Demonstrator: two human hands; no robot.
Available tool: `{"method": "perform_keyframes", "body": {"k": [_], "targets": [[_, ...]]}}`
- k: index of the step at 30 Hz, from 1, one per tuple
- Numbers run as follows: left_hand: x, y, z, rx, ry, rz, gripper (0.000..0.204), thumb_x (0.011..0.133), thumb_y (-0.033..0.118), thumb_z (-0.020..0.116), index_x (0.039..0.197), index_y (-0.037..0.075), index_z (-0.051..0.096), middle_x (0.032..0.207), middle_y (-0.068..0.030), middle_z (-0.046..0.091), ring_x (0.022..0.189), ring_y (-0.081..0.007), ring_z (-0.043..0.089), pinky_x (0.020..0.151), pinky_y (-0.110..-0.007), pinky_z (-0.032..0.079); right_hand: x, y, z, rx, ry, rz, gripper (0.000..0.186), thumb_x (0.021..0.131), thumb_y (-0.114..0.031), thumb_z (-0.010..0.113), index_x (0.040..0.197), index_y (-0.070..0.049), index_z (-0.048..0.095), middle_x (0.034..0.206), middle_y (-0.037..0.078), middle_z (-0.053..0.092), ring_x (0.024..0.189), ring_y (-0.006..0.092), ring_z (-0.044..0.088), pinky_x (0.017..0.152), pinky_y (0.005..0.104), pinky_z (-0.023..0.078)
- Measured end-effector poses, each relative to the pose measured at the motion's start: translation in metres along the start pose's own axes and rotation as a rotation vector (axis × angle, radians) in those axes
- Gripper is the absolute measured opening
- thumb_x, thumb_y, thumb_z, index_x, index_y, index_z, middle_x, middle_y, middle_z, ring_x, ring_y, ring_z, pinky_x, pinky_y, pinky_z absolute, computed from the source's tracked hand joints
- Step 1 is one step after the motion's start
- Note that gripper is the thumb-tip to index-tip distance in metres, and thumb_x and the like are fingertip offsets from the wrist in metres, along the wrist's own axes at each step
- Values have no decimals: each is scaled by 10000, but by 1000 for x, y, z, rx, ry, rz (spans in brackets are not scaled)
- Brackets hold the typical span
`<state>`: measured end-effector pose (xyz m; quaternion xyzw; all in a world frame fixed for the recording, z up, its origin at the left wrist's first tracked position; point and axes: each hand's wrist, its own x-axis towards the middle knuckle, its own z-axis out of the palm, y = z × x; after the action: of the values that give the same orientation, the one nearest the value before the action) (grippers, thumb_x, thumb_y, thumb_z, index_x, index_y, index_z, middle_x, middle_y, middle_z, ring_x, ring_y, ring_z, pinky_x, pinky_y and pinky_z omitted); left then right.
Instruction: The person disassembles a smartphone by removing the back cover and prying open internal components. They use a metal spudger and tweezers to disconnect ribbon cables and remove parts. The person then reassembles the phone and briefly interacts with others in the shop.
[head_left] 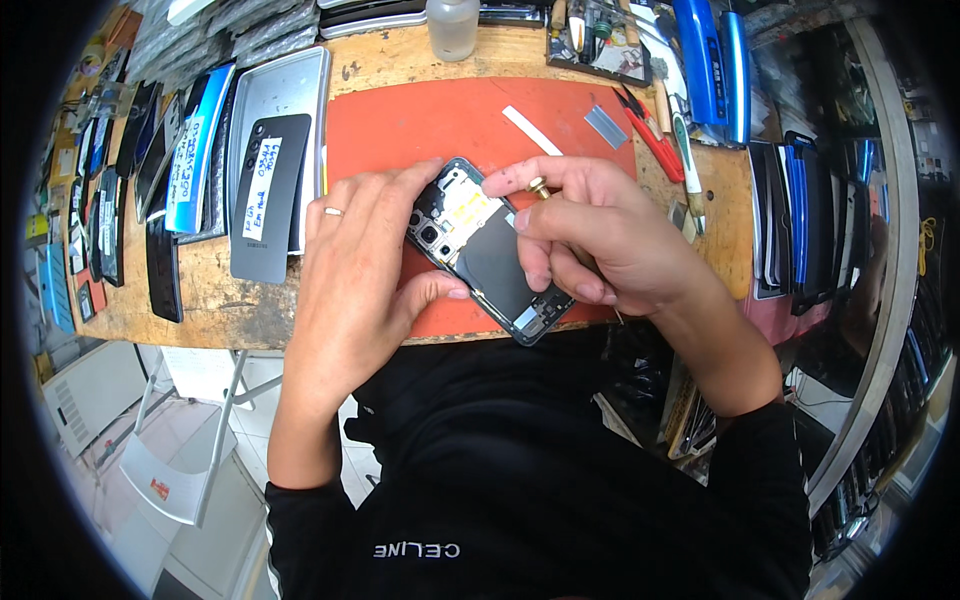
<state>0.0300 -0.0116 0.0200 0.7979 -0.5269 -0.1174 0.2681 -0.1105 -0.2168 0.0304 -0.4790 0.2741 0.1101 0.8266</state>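
Note:
An opened smartphone (497, 262) lies tilted over the front of the red mat, its back cover off. Camera lenses, pale metal plates and a dark flat sheet show inside it. My left hand (362, 255) is closed on its left end, thumb along the near edge and fingers along the far edge. Above the phone's right part, my right hand (610, 220) is curled round a slim screwdriver with a brass cap (540, 187). The cap sticks up between thumb and forefinger, while most of the shaft is hidden by the hand. My right fingertips hover over or touch the phone; which, I cannot tell.
The red mat (420, 110) holds a white strip (531, 130) and a small grey piece (605, 127). Red-handled cutters (655, 140) lie right. A grey back cover (270, 215) leans by a metal tray (285, 85) at left. A bottle (453, 30) stands behind; phone parts crowd both sides.

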Motion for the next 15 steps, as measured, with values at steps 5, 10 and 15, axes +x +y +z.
{"method": "perform_keyframes", "body": {"k": [5, 10, 15], "targets": [[8, -2, -5, 46, -38, 58, 920, 659, 317, 946, 1473, 54, 607, 1257, -152, 677, 1220, -385, 609, 1090, -465, 432, 3, 2, -1, 32, 2, 12, 450, 1011, -50, 577, 1416, 129, 494, 759, 149, 717, 383, 62, 469, 339, 234, 313], [16, -10, -8, -22, -105, 58, 1003, 631, 360, 964, 1507, 58, 579, 1267, -150, 675, 1216, -383, 609, 1095, -468, 433, 0, -1, 0, -152, 20, -81, 356, 1053, -90, 577, 1361, 88, 569, 778, 122, 721, 456, 63, 512, 412, 233, 385], [6, -12, -1, -72, -9, 36, 1026, 647, 286, 973, 1547, 52, 538, 1305, -151, 683, 1238, -368, 607, 1094, -472, 440, -4, -13, -1, -664, 258, -609, 216, 1147, -149, 554, 1213, 29, 657, 882, 86, 717, 721, 74, 621, 661, 244, 515]]}}
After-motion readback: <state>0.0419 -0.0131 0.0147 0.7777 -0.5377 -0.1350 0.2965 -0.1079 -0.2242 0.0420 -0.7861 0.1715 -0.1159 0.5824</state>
